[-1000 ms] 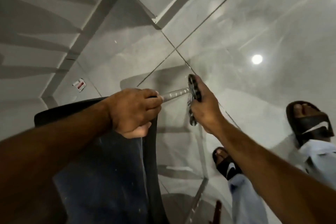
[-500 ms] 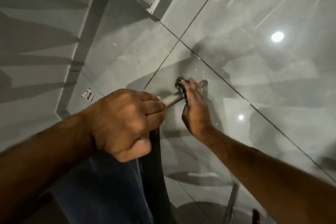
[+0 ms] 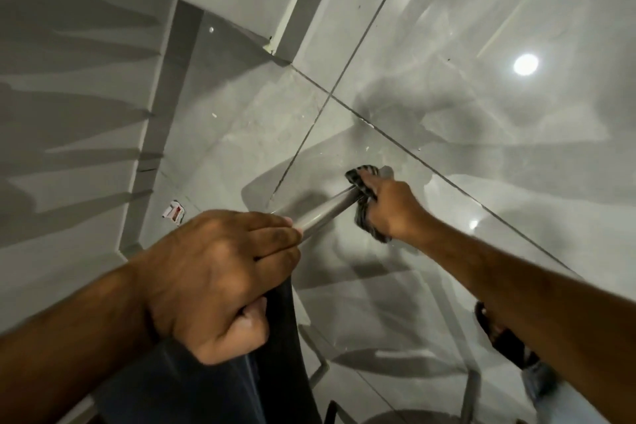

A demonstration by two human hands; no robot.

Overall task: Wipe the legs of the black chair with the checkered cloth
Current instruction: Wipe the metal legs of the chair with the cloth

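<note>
Your right hand [image 3: 389,206] has slid the checkered cloth [image 3: 364,182] farther out along the chair leg [image 3: 327,212], near its foot above the floor [image 3: 481,45]. Left hand [image 3: 220,279] clenches the black chair [image 3: 275,337]. Keep the cloth wrapped fully around, pressing evenly.

Checkered cloth [image 3: 364,198] wrapped around tilted chair leg [image 3: 327,213]

I am gripping a black chair [image 3: 220,389] whose leg [image 3: 327,213] is shining silver-grey. My cloth [image 3: 364,203] is showing a dark-and-pale grey check. The glossy floor tiles [image 3: 481,113] are gleaming pale grey, crossed by dark grout lines.
</note>
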